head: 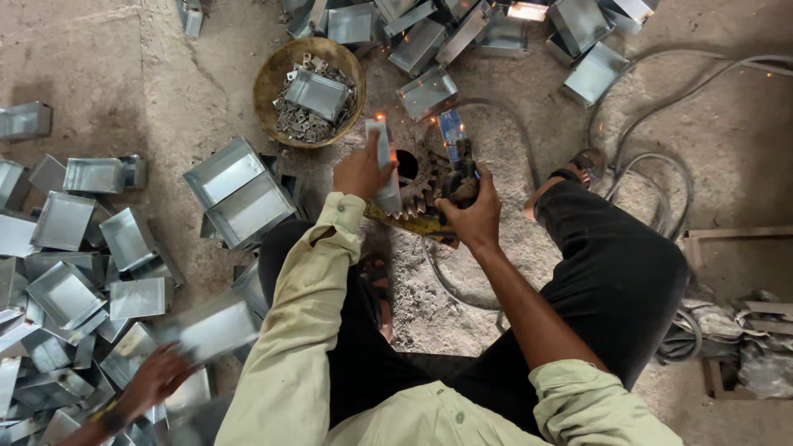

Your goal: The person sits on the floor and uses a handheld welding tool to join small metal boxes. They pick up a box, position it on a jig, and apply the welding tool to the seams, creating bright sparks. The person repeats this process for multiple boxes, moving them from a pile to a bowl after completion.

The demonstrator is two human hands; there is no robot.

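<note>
Two hands: left hand (360,172) fingers wrap metal box (383,165); right hand (471,211) grips electrode holder (459,161).

In our left hand (360,172) we see a thin, dull grey sheet-metal piece (382,165); just right of it, by our right hand (472,213), a rusty, rough gear (419,188). Left of both hands, shiny galvanised boxes (239,194) on gritty matt concrete floor (124,66).

Left hand (361,172) grips an upright metal box piece (383,165), spark at its top edge. Right hand (472,213) holds an electrode holder (459,161) beside it, both over a rusty gear (424,190). Round basket (277,74) of small metal clips behind. Open sheet-metal boxes (78,281) heaped left; a co-worker's hand (157,376) lifts one, blurred. Cables (652,140) on the right.
</note>
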